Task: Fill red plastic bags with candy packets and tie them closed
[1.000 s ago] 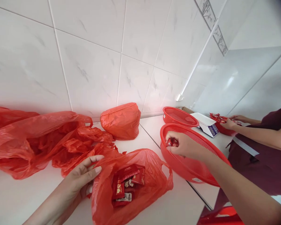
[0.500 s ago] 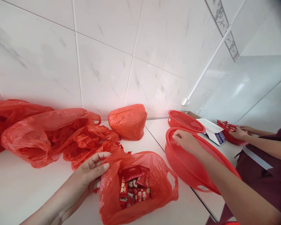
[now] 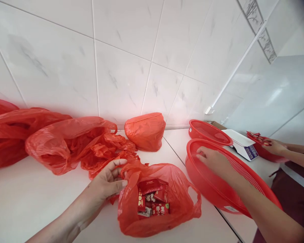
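Observation:
A red plastic bag [image 3: 158,224] stands open on the white table, with several small wrapped snack packets [image 3: 160,209] inside it. My left hand [image 3: 111,180] is at the bag's left rim, its fingers curled around the thin plastic and the thumb on the near side. To the right, my right hand [image 3: 214,162] reaches over the far left part of a large red mesh basket [image 3: 200,184]. Its fingers are bent inward, and what they hold, if anything, is hidden.
Crumpled red bags [image 3: 66,145] lie along the left. A filled red bag [image 3: 145,131] rests against the tiled wall. Behind the large basket are a smaller red basket [image 3: 210,132] and a white scale [image 3: 240,143]. At far right, another person's hands [image 3: 276,147] work over a red basket.
The view has shifted left, so everything sits further right. My right hand has dipped lower into the large basket. My left hand stays at the bag's rim; the packets inside have shifted slightly.

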Available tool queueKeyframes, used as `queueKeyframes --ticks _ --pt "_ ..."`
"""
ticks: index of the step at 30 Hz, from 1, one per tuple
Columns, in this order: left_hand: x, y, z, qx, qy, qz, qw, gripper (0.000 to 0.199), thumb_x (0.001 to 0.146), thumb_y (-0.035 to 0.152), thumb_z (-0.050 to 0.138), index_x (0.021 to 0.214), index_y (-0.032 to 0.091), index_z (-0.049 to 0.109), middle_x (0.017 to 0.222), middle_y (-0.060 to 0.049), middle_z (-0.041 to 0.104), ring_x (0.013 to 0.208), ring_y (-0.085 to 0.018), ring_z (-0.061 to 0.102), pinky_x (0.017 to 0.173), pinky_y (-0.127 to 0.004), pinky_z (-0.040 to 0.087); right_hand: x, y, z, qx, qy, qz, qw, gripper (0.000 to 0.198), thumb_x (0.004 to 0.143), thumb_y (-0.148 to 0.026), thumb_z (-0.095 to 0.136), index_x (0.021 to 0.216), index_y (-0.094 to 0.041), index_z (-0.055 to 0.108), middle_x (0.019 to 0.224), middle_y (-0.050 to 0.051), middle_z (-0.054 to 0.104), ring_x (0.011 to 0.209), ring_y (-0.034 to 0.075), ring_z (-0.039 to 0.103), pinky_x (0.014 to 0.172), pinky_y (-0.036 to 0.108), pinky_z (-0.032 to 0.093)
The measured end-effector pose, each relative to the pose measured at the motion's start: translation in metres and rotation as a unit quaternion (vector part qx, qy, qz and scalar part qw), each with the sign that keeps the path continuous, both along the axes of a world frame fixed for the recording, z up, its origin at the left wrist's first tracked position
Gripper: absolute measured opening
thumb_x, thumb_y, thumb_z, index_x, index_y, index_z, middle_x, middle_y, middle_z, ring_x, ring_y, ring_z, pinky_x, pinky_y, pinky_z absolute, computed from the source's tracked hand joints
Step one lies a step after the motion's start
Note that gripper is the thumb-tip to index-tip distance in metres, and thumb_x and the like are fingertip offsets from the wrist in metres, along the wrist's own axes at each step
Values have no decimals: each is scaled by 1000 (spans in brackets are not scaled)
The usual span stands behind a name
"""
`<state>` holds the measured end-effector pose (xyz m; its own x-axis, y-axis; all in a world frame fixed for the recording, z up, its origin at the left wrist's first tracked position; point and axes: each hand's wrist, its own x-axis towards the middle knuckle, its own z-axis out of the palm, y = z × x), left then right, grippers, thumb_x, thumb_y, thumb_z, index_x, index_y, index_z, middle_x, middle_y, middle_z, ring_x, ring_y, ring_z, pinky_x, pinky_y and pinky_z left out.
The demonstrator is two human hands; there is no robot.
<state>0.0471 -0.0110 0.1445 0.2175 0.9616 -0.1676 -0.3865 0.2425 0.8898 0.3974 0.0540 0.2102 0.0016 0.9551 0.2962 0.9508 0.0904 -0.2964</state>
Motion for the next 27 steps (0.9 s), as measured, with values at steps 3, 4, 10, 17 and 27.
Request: queueKeyframes --ticks 3,4,10,17,27 --pt "-3 1 -1 24 5 4 1000 55 71 22 76 117 29 47 96 1 61 79 -12 60 73 -26 49 -17 -33 2 -34 -65 49 996 28 89 -43 42 72 -23 51 62 -2 55 57 13 48 53 26 29" --pt "-5 1 -1 31 9 0 999 54 72 22 75 117 29 47 95 1 60 79 -12 59 73 -26 49 -22 -46 -3 -56 -97 66 991 31 89 -47 41 74 -23 52 63 -2 57 57 14 50 54 26 30" --pt "-15 2 5 85 100 -41 990 42 79 22 68 116 27 49 93 1 59 76 -11 56 69 -23 47 -21 -88 -64 -152 -179 9 972 41 86 -54 43 69 -20 58 66 7 66 62 25 61 54 30 29" --pt "-17 13 53 240 175 118 947 22 77 24 70 98 23 60 76 4 53 61 -7 50 54 -16 43 -8 -71 -24 -79 254 57 962 37 83 -49 48 60 -21 53 59 0 57 58 14 54 56 24 44" --pt "-6 3 82 328 228 146 905 22 78 18 67 98 28 63 80 2 56 72 -9 51 60 -14 46 -20 -73 -65 19 52 64 996 50 73 -59 56 109 -26 62 84 5 69 66 20 66 56 27 52"
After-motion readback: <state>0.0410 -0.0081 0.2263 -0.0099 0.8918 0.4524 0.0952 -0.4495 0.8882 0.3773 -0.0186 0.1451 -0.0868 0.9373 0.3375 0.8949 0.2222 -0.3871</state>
